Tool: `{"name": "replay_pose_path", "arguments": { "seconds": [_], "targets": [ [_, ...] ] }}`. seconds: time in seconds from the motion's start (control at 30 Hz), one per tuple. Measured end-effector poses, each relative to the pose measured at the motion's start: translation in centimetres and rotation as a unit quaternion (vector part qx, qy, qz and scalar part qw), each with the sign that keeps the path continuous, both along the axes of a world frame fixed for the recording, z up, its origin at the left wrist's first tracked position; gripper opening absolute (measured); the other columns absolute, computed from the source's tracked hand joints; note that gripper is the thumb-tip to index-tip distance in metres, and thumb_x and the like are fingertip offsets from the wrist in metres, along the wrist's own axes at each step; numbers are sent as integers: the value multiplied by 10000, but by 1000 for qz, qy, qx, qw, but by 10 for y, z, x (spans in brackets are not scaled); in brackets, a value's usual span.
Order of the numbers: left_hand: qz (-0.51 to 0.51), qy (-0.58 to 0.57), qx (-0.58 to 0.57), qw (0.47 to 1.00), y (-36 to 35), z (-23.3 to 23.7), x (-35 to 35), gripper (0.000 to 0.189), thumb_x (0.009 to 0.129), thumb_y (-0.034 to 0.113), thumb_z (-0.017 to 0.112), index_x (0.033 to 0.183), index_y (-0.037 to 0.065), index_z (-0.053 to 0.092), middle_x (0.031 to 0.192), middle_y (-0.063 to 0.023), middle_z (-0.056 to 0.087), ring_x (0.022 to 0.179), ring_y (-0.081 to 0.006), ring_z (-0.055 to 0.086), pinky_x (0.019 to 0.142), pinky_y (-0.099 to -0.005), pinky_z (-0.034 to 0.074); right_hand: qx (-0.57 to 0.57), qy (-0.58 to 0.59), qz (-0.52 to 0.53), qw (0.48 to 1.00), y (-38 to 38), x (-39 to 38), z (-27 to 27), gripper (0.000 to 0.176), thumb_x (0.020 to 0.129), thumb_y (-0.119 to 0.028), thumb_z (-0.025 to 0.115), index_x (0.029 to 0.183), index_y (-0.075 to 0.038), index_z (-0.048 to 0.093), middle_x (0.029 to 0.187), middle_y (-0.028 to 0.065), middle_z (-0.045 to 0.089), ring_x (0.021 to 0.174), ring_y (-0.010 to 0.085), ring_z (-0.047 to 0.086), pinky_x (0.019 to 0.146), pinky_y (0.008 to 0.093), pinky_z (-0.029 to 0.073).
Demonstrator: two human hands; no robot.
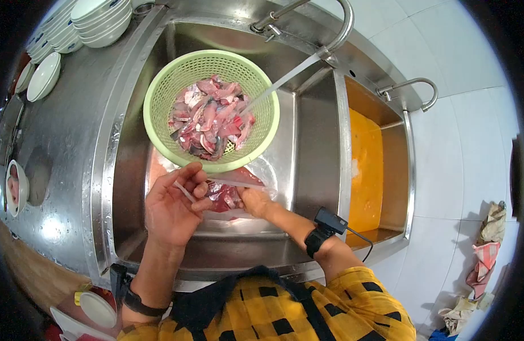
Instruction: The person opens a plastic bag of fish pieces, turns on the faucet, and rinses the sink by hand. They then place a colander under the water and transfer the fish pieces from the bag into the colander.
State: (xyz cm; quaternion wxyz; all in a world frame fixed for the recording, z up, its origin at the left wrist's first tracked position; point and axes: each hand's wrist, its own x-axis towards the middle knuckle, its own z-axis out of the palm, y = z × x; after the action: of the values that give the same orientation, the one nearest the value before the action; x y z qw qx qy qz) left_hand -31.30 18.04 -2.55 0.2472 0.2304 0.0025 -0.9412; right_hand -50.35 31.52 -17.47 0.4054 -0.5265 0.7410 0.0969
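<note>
In the sink [284, 227], a see-through plastic container [236, 183] with a pale rim holds dark red, wet pieces of meat [221, 196]. My left hand [176, 206] is closed at its left side, fingers curled and the rim passing between thumb and fingers. From the right, my right hand [255, 202] reaches into the container against the meat, its fingertips hidden. Just beyond both hands stands a light green colander [153, 111] heaped with pink and silvery cut fish pieces [211, 116]. Water [287, 78] runs onto them from a tap [347, 25].
To the right, a second basin holds orange liquid [367, 165] below another tap [412, 85]. Stacked white bowls [103, 25] stand on the steel counter [69, 142] at left, with a small bowl [16, 187] nearer me. Cloths [483, 256] hang at far right.
</note>
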Motion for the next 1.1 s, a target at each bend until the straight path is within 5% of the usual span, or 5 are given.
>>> {"name": "replay_pose_path", "arguments": {
  "seconds": [0.3, 0.5, 0.7, 0.77, 1.1],
  "targets": [
    [-3, -1, -10, 1000, -1, -5, 4, 353, 868, 250, 482, 1069, -24, 581, 905, -94, 607, 728, -164, 497, 582, -267, 393, -149, -18, 276, 949, 43, 35, -12, 350, 804, -149, 503, 1151, -103, 505, 1064, 188, 540, 890, 339, 621, 741, 448, 514],
    [-6, -10, -13, 1000, 0, -7, 4, 356, 860, 249, 495, 1070, -27, 580, 900, -95, 597, 724, -166, 485, 589, -270, 393, 67, -45, 310, 947, 50, 21, -9, 278, 775, -91, 528, 1043, -71, 598, 962, 184, 610, 869, 323, 623, 733, 415, 505],
    [12, -41, -26, 999, -1, -1, 3, 362, 880, 266, 468, 1086, -10, 579, 902, -84, 571, 720, -146, 449, 536, -234, 363, -61, -302, 13, 951, 42, -7, -8, 314, 762, -69, 609, 1073, -37, 577, 889, 103, 658, 697, 199, 604, 622, 320, 497],
    [7, -20, -19, 1000, -2, -7, 5, 362, 868, 256, 484, 1080, -21, 580, 903, -91, 587, 722, -154, 467, 556, -246, 377, 30, -443, -348, 826, 32, -16, 16, 333, 770, -86, 603, 1102, -63, 581, 908, 61, 646, 705, 103, 548, 579, 214, 438],
    [3, 12, -12, 1000, -2, -6, 5, 350, 867, 233, 489, 1073, -35, 578, 901, -104, 600, 725, -172, 495, 567, -266, 385, -36, -629, -450, 633, 18, -21, 65, 386, 852, -130, 629, 1205, -43, 499, 1016, 96, 630, 816, 179, 647, 602, 358, 580]
  ]
}}
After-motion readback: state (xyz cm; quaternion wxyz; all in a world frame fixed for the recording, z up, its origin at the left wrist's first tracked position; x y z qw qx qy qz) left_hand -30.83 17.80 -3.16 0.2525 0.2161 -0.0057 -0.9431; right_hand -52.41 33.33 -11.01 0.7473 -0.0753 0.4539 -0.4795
